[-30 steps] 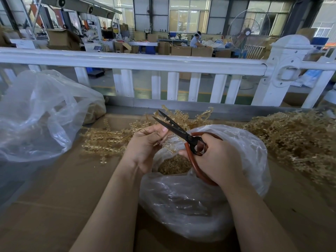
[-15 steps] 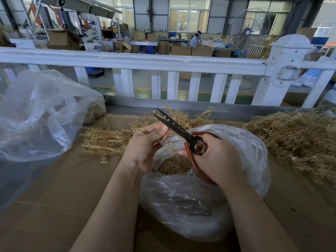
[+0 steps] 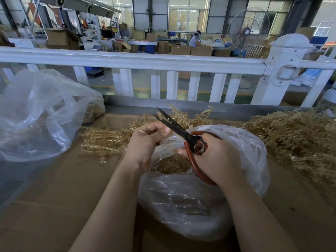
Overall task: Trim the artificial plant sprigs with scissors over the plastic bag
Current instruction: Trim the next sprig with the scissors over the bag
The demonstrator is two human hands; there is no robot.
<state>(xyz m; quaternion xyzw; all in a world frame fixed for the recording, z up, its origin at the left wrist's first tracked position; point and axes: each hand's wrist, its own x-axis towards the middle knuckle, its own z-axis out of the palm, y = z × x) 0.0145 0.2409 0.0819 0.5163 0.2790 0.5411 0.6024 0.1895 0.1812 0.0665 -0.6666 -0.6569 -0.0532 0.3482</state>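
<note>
My left hand (image 3: 148, 140) grips a pale golden plastic sprig (image 3: 169, 145) above the open mouth of a clear plastic bag (image 3: 243, 153). My right hand (image 3: 216, 159) holds the scissors (image 3: 174, 126), fingers through the red-brown handles. The black blades are slightly apart and point up and left, just past my left thumb, with a bit of sprig near their tips. Golden cut pieces (image 3: 172, 163) lie inside the bag.
A pile of golden sprigs (image 3: 103, 140) lies left of the hands and a bigger heap (image 3: 298, 137) at the right, all on brown cardboard (image 3: 54, 197). A second large clear bag (image 3: 36, 115) sits at the far left. A white railing (image 3: 145, 60) runs behind.
The scissors' blades have shifted slightly up and left beside my left thumb. Both hands stay over the bag, hardly moved.
</note>
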